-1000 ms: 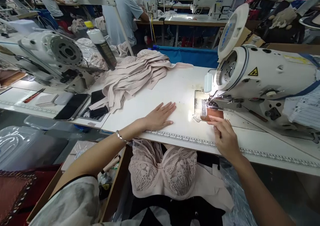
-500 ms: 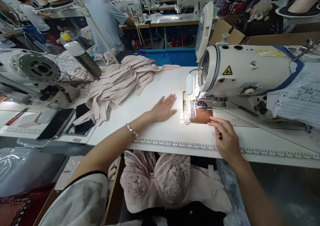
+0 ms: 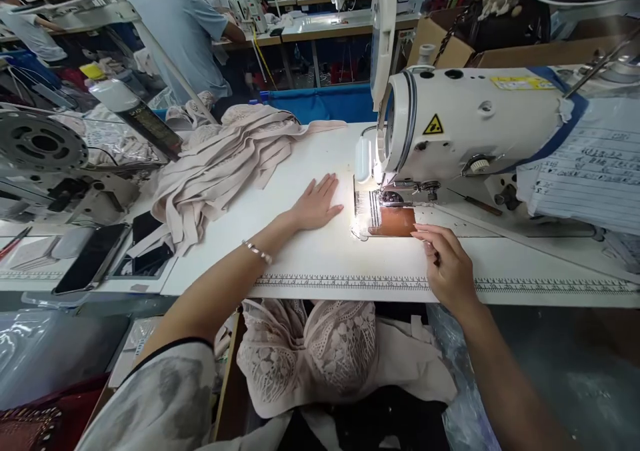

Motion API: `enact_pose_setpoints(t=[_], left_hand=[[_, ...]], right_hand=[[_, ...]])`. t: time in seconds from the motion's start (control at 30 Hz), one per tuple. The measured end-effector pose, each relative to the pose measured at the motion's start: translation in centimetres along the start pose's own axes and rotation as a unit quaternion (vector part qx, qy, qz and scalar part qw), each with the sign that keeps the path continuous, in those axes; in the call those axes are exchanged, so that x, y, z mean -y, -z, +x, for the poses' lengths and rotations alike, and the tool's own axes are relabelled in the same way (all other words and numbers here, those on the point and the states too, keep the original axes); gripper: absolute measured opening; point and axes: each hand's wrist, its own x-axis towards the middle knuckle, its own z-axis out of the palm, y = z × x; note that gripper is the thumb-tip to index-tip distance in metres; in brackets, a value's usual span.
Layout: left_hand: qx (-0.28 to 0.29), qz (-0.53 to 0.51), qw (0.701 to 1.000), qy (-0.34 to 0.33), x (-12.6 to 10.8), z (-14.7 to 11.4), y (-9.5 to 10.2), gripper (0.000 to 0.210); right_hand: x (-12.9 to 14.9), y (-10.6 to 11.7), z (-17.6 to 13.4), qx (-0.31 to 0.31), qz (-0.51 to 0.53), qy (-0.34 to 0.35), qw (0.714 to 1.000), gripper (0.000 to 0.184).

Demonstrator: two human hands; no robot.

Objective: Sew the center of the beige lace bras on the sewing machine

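Note:
My left hand [image 3: 315, 203] lies flat on the white sewing table [image 3: 300, 254], fingers stretched out, holding nothing. To its right is the lit needle area of a sewing machine [image 3: 450, 121], with a brown plate [image 3: 395, 222] set into the bed. Just off that plate's right front corner, my right hand [image 3: 450, 264] is curled, thumb and fingertips close together. Something small and dark shows inside its curled fingers, too hidden to name. A beige lace bra [image 3: 340, 351] rests below the table edge, between my forearms.
Beige fabric strips [image 3: 225, 158] are heaped at the back left, beside a spray bottle [image 3: 135, 114]. A phone [image 3: 93, 258] lies further left, near another machine [image 3: 45, 151]. A measuring tape [image 3: 350, 282] runs along the front edge. A person [image 3: 175, 38] sits beyond.
The camera view has shifted, so the scene sits slightly further left and higher. Both hands keep nearly the same places and poses on the table.

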Motion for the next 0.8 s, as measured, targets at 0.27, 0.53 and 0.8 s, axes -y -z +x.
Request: enact_pose_setpoints(t=[0.27,0.53,0.8], left_hand=[[-0.075,0.016,0.992,-0.102,-0.4,-12.0,-4.5,0.083],[0.153,-0.357,0.906,-0.168,-1.5,-23.5,-0.6,0.051],[0.032,-0.471,0.881,-0.01,1.6,-24.3,2.0,0.037]], right_hand=[[0.4,1.0,-0.9,0.008,0.004,0.039,0.999,0.027],[3.4,2.2,-3.1,0.033,0.064,0.054,0.996,0.027],[13.8,-5.9,-7.6,0.4,0.079,0.212,0.888,0.053]])
